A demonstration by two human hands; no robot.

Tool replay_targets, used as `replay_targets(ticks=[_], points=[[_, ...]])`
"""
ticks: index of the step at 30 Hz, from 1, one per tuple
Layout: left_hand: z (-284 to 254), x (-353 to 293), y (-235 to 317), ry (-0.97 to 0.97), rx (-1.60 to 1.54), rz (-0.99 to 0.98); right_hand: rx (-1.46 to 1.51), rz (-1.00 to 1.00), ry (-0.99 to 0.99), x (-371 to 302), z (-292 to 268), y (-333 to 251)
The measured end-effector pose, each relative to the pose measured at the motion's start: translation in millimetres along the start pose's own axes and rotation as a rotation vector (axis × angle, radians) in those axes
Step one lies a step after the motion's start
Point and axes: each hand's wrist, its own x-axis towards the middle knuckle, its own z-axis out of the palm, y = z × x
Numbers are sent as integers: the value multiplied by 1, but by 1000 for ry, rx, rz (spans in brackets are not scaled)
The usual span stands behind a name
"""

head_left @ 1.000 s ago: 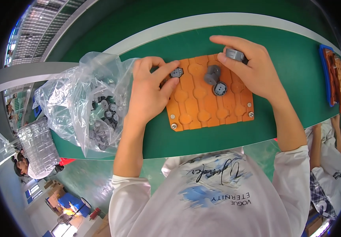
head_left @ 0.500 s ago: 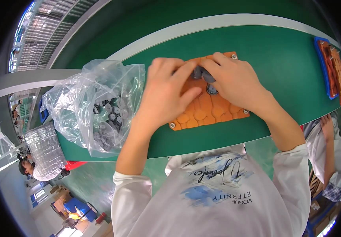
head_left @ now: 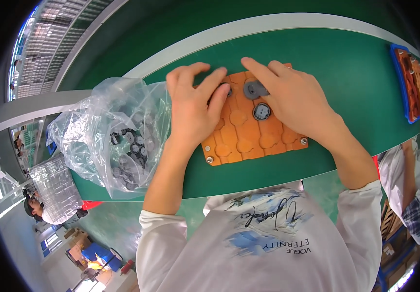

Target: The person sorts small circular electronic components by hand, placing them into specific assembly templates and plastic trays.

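An orange fixture board point(head_left: 239, 141) with round recesses and channels lies on the green table. My left hand point(head_left: 195, 100) is over its left side, thumb and fingers apart. Beside the thumb tip a small dark round part point(head_left: 229, 89) shows, partly hidden. My right hand point(head_left: 292, 97) hovers over the board's right side, index finger stretched out. Under its edge sits a grey round part with an arm point(head_left: 252, 89), its right end covered by the hand. Nearer to me, a round part with a black rim and grey face point(head_left: 262, 112) rests in a recess.
Left on the table stands a clear plastic bag point(head_left: 103, 136) holding several grey and black round parts. At the far right are a blue tray point(head_left: 400, 82) and more orange boards point(head_left: 416, 92). A person point(head_left: 404, 180) is beyond the table's right edge.
My hands have moved apart, the left one to the left. The grey part and the round part between them are now more exposed. The bag and board have shifted slightly in view.
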Motion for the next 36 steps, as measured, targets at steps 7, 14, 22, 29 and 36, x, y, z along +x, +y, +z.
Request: replay_targets(ticks=[7,14,22,29,36], points=[[3,-4,12,-57,-8,-92,0,-121,-54,-2,1,5],[2,-4,5,-91,-221,98,126,62,104,4,-6,6],[7,-2,11,-74,-190,-10,23,-9,17,-8,-2,-4],[0,3,14,-114,-278,-101,272,-135,151,6,-17,19],[-1,9,13,-183,-233,-109,342,52,202,16,-23,45]])
